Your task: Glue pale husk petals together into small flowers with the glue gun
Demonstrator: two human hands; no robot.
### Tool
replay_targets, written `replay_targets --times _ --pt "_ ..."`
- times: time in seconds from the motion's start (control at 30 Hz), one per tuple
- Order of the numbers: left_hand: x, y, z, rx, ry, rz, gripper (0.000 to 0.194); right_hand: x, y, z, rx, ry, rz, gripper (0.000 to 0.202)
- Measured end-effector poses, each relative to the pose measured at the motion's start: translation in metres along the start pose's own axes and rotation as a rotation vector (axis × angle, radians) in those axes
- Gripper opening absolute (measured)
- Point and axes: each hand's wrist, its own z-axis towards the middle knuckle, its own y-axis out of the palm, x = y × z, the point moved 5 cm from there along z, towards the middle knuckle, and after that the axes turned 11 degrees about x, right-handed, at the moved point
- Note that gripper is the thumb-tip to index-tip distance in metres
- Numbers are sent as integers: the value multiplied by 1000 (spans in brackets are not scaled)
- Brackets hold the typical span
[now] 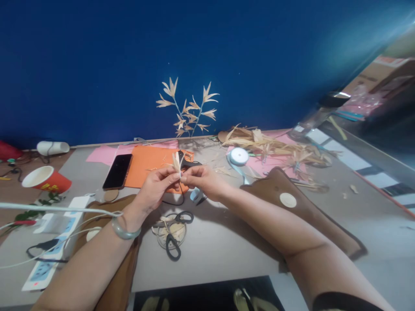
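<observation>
A small pale flower of dried husk strips (177, 161) stands upright between my fingertips, above the orange sheet (139, 162). My left hand (159, 183) pinches its base from the left. From the right, my right hand (202, 180) pinches the same base, and the fingertips of both hands meet there. Just below my hands, black-handled scissors (173, 247) lie across a round clear dish (180, 233) holding husk scraps. Behind them rise two stems of finished husk flowers (197, 113) against the blue wall.
At left are a black phone (118, 171), a red paper cup (48, 180), a white cup (52, 148) and a power strip (66, 237) with cables. To the right lie a ribbon roll (239, 156), dried husks (279, 149) and a brown armrest (304, 207).
</observation>
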Motion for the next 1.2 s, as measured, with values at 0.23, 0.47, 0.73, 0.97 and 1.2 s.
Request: replay_targets --times 0.23,0.47,0.73,0.97,1.2 --pt "-5 -4 2 52 47 73 27 3 -2 1 10 -20 -78 29" --pt "-7 -1 -2 83 -50 26 27 2 1 -1 -64 0 -33 31" --pt "1 3 -4 -8 -13 48 22 1 2 1 -57 65 47 34" --pt "5 3 -4 58 10 71 28 3 -2 3 34 36 -51 27" --pt "4 2 -4 68 35 133 31 3 -6 3 61 -25 -147 28"
